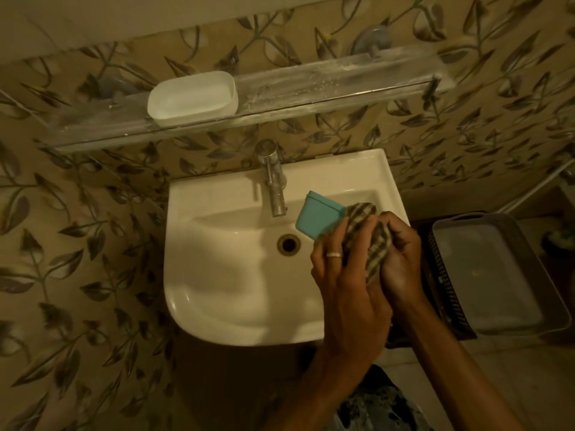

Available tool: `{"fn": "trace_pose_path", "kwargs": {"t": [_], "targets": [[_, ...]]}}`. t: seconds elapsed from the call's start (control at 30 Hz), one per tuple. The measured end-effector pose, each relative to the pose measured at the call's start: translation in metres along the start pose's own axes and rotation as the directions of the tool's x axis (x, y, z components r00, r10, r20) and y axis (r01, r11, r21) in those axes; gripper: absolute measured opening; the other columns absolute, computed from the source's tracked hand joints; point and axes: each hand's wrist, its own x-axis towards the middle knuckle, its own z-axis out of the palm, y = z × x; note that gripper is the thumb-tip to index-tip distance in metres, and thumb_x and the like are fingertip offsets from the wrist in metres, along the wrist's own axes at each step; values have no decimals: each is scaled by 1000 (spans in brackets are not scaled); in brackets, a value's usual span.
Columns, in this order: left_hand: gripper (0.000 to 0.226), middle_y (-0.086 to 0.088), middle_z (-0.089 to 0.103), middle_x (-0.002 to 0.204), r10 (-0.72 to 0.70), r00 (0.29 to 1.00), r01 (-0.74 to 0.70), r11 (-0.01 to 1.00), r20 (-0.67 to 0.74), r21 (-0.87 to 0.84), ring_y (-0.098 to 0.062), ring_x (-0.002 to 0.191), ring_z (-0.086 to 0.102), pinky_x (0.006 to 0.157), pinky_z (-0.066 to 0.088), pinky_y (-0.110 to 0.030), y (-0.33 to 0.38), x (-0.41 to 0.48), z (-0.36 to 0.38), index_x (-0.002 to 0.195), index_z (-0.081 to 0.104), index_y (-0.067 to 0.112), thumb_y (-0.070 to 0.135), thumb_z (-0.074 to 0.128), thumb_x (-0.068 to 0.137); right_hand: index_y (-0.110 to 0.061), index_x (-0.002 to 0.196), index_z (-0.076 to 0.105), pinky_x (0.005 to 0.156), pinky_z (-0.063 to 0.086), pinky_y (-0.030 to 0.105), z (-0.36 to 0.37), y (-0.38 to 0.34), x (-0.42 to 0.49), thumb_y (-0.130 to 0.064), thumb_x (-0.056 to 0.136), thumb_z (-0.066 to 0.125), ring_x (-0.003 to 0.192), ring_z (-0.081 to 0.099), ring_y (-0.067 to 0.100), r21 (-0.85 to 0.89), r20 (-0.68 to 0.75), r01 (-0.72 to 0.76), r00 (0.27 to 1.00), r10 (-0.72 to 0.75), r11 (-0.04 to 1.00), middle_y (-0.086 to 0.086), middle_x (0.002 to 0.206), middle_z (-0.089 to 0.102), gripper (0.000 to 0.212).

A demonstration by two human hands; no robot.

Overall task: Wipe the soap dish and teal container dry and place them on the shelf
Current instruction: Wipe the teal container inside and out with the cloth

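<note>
A white soap dish (192,98) stands on the left part of the glass shelf (342,79) above the sink. Over the right side of the white sink (217,275) I hold a teal container (317,216), tilted with its rim up and to the left. My left hand (336,269), a ring on one finger, grips the container's lower end. My right hand (398,259) grips a striped cloth (370,234) and presses it against the container's right side. The cloth hides part of the container.
A chrome tap (275,181) rises at the back of the sink, just left of the container. A grey tray (494,275) on a dark perforated basket sits to the right of the sink. Leaf-patterned tiles cover the wall.
</note>
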Motion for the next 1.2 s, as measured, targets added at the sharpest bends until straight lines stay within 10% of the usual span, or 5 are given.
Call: {"fn": "trace_pose_path", "kwargs": {"t": [0.4,0.63,0.8,0.93,1.2], "targets": [[54,8,46,136,-164,986,165,966,21,-199,-8,118,48,92,52,-28,-47,64,-46,137,41,36,8,38,90,-28,62,55,58,33,22,-1,-9,-14,-22,92,53,65,41,6,29,-25,14,1000,-14,999,-15,64,47,31],[37,-12,59,127,-588,800,467,484,120,-740,-25,112,60,86,54,-36,-95,76,-72,127,51,17,1,35,98,-27,64,61,64,45,21,-14,-22,-19,-20,93,44,70,53,5,335,-118,-60,988,105,940,-11,70,57,34],[41,-27,49,135,-652,632,632,121,419,-765,-40,119,53,100,41,-54,-90,51,-61,135,48,11,26,40,98,-6,112,59,80,56,33,-10,-29,-17,-33,91,44,100,65,20,491,-105,-142,970,220,859,9,108,67,38],[34,-20,65,119,-633,590,663,26,501,-748,-31,95,68,81,56,-46,-59,31,-47,118,63,9,27,49,93,-4,110,58,80,59,32,-3,-26,-22,-35,89,45,104,65,23,513,-63,-169,970,233,842,10,111,68,39],[37,-21,61,125,-654,586,658,38,479,-752,-33,110,59,98,44,-51,-46,23,-40,129,54,10,7,37,96,-26,77,70,73,52,30,-13,-1,-28,-24,88,54,87,63,13,199,-43,-159,984,170,967,-5,87,70,19]]}}
